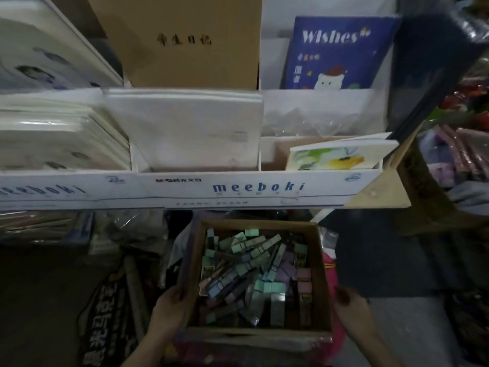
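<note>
An open brown cardboard box (321, 274) sits low in the middle of the head view. It holds several small pastel packs (254, 271) in green, blue, pink and purple, piled loosely. My left hand (169, 308) grips the box's left wall, thumb over the rim. My right hand (349, 305) holds the right wall from outside, fingers partly hidden behind the box.
A white display shelf marked "meeboki" (259, 188) runs across above the box, holding white notebooks (190, 128), a brown notebook (182, 41), a blue "Wishes" book (336, 51) and a yellow-green booklet (336, 157). Bags and wrapped goods crowd the dark floor on the left (105, 300) and right.
</note>
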### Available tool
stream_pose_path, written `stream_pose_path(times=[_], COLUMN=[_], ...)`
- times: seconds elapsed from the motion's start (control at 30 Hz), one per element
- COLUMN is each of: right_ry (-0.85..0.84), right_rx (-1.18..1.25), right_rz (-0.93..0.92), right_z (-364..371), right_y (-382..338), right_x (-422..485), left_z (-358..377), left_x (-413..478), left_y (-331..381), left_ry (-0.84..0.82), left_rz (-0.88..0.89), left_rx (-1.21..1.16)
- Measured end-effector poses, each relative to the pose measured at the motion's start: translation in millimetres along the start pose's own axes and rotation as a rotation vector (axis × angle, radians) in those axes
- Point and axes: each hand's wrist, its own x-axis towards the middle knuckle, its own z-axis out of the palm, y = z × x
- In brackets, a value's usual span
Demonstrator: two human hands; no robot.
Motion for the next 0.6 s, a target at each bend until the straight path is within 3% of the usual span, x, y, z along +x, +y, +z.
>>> stream_pose_path(times=[0.2,0.37,0.6], right_ry=[-0.033,-0.065,0.030], right_rx=[0.046,0.127,0.142], right_rz=[-0.016,0.078,0.089], right_z=[24,48,62], right_y=[6,16,24], right_x=[25,45,53], left_z=[22,36,37], left_x=[32,55,53], left_y=[-7,-16,-13], left_ry=[-0.012,0.022,0.036], left_rz=[-0.079,-0.098,-0.066], left_rx=[0.089,0.112,0.141])
